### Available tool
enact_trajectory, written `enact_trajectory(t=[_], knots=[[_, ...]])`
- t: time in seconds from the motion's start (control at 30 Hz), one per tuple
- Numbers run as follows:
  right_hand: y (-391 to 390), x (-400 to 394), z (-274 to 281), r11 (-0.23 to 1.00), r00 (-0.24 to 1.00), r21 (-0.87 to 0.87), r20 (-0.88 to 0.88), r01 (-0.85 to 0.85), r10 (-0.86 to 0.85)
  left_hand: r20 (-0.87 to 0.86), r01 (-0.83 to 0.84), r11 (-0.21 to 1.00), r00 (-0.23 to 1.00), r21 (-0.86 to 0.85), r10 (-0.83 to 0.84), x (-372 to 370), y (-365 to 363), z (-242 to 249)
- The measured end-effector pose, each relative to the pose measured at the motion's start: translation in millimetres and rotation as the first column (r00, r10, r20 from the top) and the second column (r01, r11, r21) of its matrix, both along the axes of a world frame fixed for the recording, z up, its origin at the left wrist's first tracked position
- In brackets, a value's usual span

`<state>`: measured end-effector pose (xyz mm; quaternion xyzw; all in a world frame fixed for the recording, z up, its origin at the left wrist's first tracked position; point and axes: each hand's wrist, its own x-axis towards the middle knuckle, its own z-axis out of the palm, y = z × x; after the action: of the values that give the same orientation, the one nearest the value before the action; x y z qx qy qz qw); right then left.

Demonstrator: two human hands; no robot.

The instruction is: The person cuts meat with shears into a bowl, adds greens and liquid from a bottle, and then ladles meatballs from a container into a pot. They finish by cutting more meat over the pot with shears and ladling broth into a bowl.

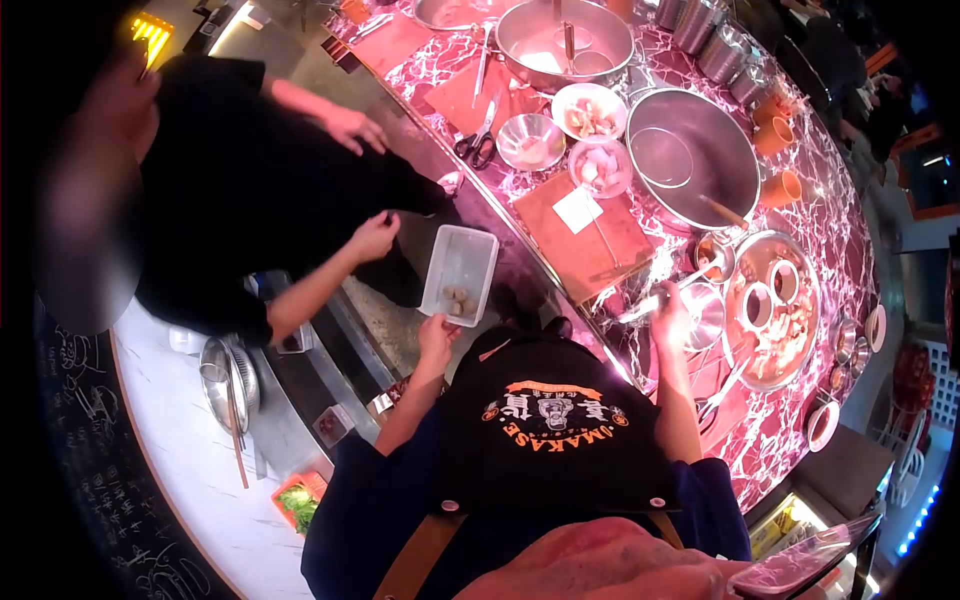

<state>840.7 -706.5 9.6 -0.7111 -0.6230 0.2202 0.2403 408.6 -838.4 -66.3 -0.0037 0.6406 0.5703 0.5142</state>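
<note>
My left hand (437, 340) grips the near end of a clear rectangular plastic container (467, 250), held out over the floor. A few small pale brown pieces (457, 299) lie at the container's near end. My right hand (672, 318) is closed on the handle of a metal ladle (712, 262) above the table. Close beside that hand stands a shiny metal bowl (702, 312). Just beyond is a wide round pan (778, 345) of food with two ring-shaped items in it.
A co-worker in black (240, 190) stands at my left, one hand (374, 237) near my container. On the marbled table (640, 255) are a large pot (690, 160), small bowls (590, 112), black-handled scissors (476, 148) and orange cups (780, 188). A white counter (185, 400) lies at left.
</note>
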Motion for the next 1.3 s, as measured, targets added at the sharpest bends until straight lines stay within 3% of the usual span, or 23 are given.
enact_trajectory(t=[0.03,0.1,0.23,0.43,0.53,0.6,0.67,0.77,0.8,0.83,0.9,1.0,1.03,1.13,1.17,1.23,1.3], knots=[[4,-4,-14,0.996,0.997,-0.093,0.077,0.008,0.000,0.002,-0.003,1.000,1.000,0.006,0.003,-1,-5,1],[14,-17,-27,0.998,0.997,-0.010,0.056,-0.055,0.056,0.005,-0.013,1.000,1.000,-0.015,0.013,-3,-13,5],[38,-31,-52,0.991,0.993,-0.081,0.042,-0.105,0.109,0.015,-0.088,0.996,0.996,-0.020,0.089,-12,-37,-11],[52,-43,-56,0.989,0.991,-0.061,-0.018,-0.137,0.136,0.011,-0.159,0.984,0.987,-0.085,0.161,-19,-63,-21],[45,-54,-48,0.973,0.985,-0.152,0.001,-0.172,0.174,0.003,-0.213,0.966,0.976,-0.150,0.216,-19,-81,-28],[35,-65,-45,0.961,0.972,-0.149,-0.051,-0.234,0.229,0.008,-0.263,0.945,0.963,-0.195,0.270,-27,-96,-46],[22,-76,-52,0.933,0.933,-0.078,-0.108,-0.351,0.342,0.142,-0.246,0.961,0.954,-0.125,0.262,-36,-128,-79],[7,-105,-63,0.848,0.848,-0.092,-0.170,-0.521,0.503,0.227,-0.489,0.872,0.851,0.012,0.474,-20,-128,-50],[1,-112,-72,0.807,0.804,-0.102,-0.223,-0.581,0.551,0.235,-0.534,0.845,0.824,0.023,0.515,-25,-138,-68],[-4,-120,-78,0.769,0.764,-0.113,-0.272,-0.630,0.585,0.192,-0.613,0.769,0.745,-0.180,0.639,-32,-145,-71],[-14,-144,-67,0.653,0.720,-0.303,-0.309,-0.694,0.621,0.199,-0.691,0.653,0.624,-0.310,0.755,-53,-169,-92],[-36,-180,-70,0.570,0.676,-0.393,-0.223,-0.722,0.702,0.208,-0.823,0.456,0.407,-0.339,0.889,-95,-203,-122],[-40,-191,-68,0.505,0.641,-0.472,-0.185,-0.723,0.745,0.221,-0.830,0.431,0.374,-0.354,0.901,-114,-215,-135],[-45,-206,-96,0.340,0.576,-0.573,-0.297,-0.745,0.762,0.102,-0.904,0.267,0.247,-0.335,0.964,-189,-255,-180],[-59,-237,-66,0.324,0.573,-0.612,-0.265,-0.721,0.776,0.108,-0.925,0.240,0.217,-0.294,0.970,-215,-269,-196],[-64,-256,-62,0.293,0.492,-0.605,-0.191,-0.741,0.850,0.109,-0.928,0.178,0.150,-0.327,0.983,-273,-296,-227],[-74,-258,-68,0.345,0.565,-0.602,-0.220,-0.720,0.795,0.119,-0.921,0.211,0.181,-0.327,0.976,-317,-317,-246]])
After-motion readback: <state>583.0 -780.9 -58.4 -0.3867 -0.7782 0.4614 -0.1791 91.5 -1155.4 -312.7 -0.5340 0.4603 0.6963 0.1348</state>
